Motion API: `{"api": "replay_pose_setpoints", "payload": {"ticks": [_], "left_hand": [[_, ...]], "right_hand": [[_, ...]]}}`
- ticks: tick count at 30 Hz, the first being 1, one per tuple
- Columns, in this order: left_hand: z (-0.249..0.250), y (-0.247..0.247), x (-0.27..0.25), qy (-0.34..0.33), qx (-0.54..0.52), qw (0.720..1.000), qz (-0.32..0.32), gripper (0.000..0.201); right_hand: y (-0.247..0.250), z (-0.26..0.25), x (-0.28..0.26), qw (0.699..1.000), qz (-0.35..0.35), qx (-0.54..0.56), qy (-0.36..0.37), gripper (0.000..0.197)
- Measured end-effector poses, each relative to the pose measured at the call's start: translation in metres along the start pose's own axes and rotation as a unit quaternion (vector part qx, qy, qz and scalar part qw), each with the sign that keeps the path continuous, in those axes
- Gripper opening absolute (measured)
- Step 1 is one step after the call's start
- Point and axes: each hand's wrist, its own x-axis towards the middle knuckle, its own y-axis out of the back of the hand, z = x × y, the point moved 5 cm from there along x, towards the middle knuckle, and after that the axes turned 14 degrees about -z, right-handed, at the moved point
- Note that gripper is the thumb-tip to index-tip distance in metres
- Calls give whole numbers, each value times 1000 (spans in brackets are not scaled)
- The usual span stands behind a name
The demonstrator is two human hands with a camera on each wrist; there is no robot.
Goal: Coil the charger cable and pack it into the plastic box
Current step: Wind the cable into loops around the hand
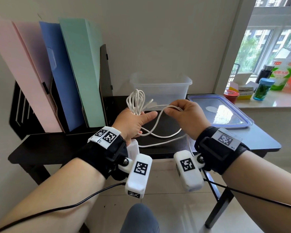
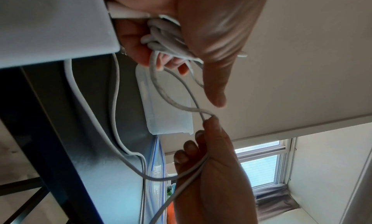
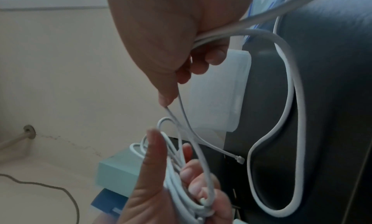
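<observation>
The white charger cable is partly wound into several loops (image 1: 136, 100) that stand up from my left hand (image 1: 141, 118), which grips them with the thumb stretched out. A white charger block (image 1: 133, 148) hangs under that palm. My right hand (image 1: 171, 111) pinches a strand of the cable just right of the left thumb. The slack cable (image 1: 165, 136) lies in a loop on the dark table (image 1: 57, 148). The clear plastic box (image 1: 161, 88) stands open behind both hands. The right wrist view shows the loops (image 3: 181, 179), the pinch (image 3: 171, 103) and a free connector end (image 3: 239, 160).
The box's blue-rimmed lid (image 1: 222, 111) lies flat at the table's right side. Pink, blue and green folders (image 1: 57, 73) lean in a black rack at the back left. Bottles and tins (image 1: 262, 88) stand on the windowsill to the right. The wall is close behind the box.
</observation>
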Motion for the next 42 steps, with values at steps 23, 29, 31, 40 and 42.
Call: {"api": "replay_pose_setpoints", "payload": {"ticks": [23,29,31,40,42], "left_hand": [[-38,-25,0,80,-169,978,-97,18],[-46,-29,1,88,-164,975,-119,22],[-48,-29,3,90,-166,975,-121,27],[-44,-39,4,76,-151,975,-147,8],[-45,-39,4,68,-146,977,-140,8]], "right_hand": [[-14,20,-2,994,39,96,-24,17],[-12,26,1,997,49,22,-50,19],[-14,26,3,997,34,36,-57,14],[-19,24,4,983,-14,162,-81,15],[-19,24,3,984,-18,156,-82,13]]}}
